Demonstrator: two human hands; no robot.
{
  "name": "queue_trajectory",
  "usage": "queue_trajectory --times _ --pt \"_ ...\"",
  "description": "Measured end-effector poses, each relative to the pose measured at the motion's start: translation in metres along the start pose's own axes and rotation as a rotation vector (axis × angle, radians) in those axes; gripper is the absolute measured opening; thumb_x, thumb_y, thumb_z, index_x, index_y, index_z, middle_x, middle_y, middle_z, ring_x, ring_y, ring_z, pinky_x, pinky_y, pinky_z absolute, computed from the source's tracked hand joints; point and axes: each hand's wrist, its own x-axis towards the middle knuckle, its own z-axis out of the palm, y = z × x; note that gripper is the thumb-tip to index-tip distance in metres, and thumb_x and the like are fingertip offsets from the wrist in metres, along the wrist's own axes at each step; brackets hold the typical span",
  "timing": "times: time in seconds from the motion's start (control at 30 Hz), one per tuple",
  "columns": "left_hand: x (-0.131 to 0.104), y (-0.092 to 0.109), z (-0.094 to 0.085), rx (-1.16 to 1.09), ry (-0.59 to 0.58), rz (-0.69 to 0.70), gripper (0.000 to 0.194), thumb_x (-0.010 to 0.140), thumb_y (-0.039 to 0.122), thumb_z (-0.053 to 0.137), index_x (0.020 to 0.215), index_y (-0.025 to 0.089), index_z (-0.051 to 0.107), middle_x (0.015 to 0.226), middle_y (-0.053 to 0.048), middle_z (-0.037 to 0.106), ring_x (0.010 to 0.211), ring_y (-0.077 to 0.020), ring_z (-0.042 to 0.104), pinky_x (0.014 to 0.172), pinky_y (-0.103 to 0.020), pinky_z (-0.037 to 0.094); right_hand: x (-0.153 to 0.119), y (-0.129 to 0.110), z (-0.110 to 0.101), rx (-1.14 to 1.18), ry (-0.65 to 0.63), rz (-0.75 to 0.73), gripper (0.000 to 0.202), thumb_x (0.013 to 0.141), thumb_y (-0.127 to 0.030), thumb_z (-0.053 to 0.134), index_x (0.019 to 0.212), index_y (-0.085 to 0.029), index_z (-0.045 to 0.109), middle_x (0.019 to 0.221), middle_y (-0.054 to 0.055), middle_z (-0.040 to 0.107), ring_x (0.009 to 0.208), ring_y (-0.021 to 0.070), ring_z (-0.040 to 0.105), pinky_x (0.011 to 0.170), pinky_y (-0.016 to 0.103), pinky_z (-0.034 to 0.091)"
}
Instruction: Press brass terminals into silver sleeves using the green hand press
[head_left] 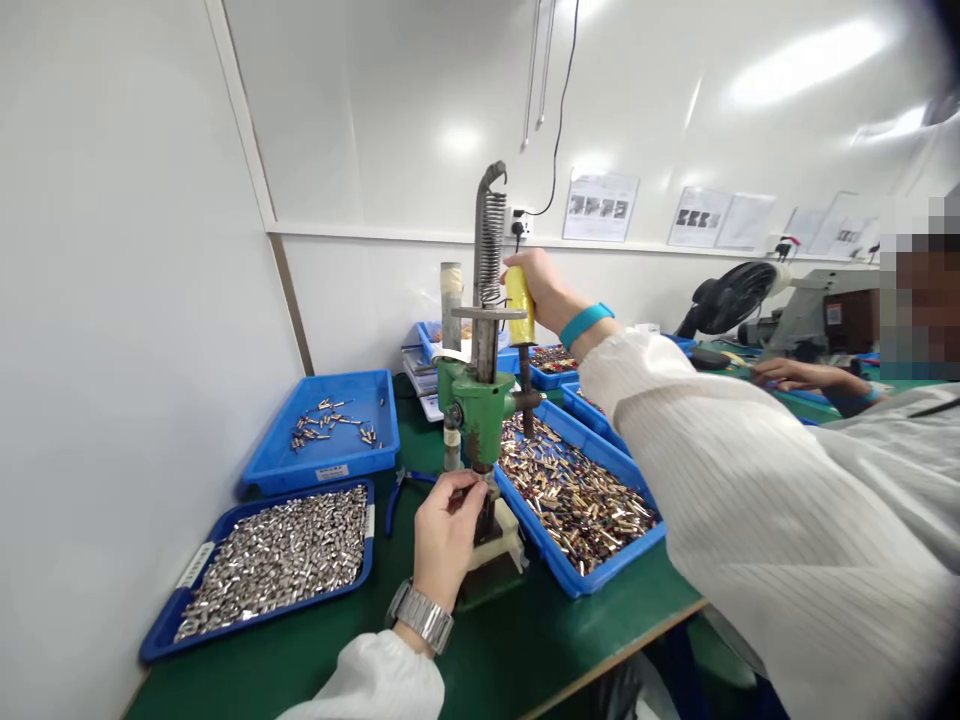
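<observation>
A green hand press (480, 410) with a tall spring stands on the table in front of me. My right hand (541, 285) is wrapped round the yellow grip of its lever handle (520, 305), raised beside the spring. Down at the foot of the press, my left hand (448, 530) pinches something too small to make out, its fingertips right under the ram. To the left lies a blue tray of small silver metal parts (281, 555). On the right, close to the press, a blue bin (577, 585) holds many small brass-coloured parts.
Blue-handled pliers (396, 500) lie left of the press. Behind the silver parts is a blue bin (262, 460) with a few pin-like pieces. More blue bins stand behind the press. At right are a black fan (731, 298) and a co-worker's hand (795, 376).
</observation>
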Motion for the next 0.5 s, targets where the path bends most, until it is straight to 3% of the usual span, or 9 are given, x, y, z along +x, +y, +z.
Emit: queue_trajectory --times 0.1,0.2,0.37,0.5 --pt "0.000 0.001 0.002 -0.030 0.009 0.000 0.014 0.078 0.033 0.070 0.082 0.020 0.070 0.092 -0.004 0.072 0.088 -0.0190 0.064 0.085 -0.029 0.049 -0.018 -0.007 -0.008 0.105 0.029 0.018 0.043 0.095 -0.049 0.043 0.065 -0.018 0.049 0.055 -0.002 0.041 0.050 0.0093 0.040 0.054 0.028 0.037" --pt "0.001 0.001 0.002 -0.024 -0.002 0.002 0.013 0.078 0.033 0.069 0.081 0.020 0.068 0.094 -0.005 0.071 0.088 -0.0191 0.064 0.084 -0.029 0.049 -0.035 -0.014 -0.016 0.187 0.101 -0.093 0.046 0.091 -0.057 0.046 0.064 -0.020 0.048 0.056 -0.002 0.041 0.050 0.0091 0.040 0.052 0.027 0.034" --pt "0.008 0.004 -0.006 0.027 -0.059 0.047 0.015 0.079 0.033 0.068 0.078 0.018 0.065 0.110 -0.009 0.063 0.102 -0.0209 0.062 0.086 -0.027 0.049 -0.062 -0.020 -0.021 0.221 0.195 -0.222 0.045 0.089 -0.058 0.045 0.065 -0.020 0.051 0.059 -0.001 0.044 0.054 0.0110 0.044 0.052 0.028 0.035" --pt "0.011 0.008 -0.012 0.093 -0.150 0.077 0.015 0.080 0.033 0.066 0.078 0.018 0.065 0.112 -0.009 0.061 0.104 -0.0214 0.062 0.085 -0.028 0.049 -0.061 -0.023 -0.019 0.287 0.199 -0.218 0.043 0.086 -0.058 0.050 0.065 -0.021 0.050 0.059 -0.002 0.045 0.052 0.0106 0.044 0.052 0.028 0.035"
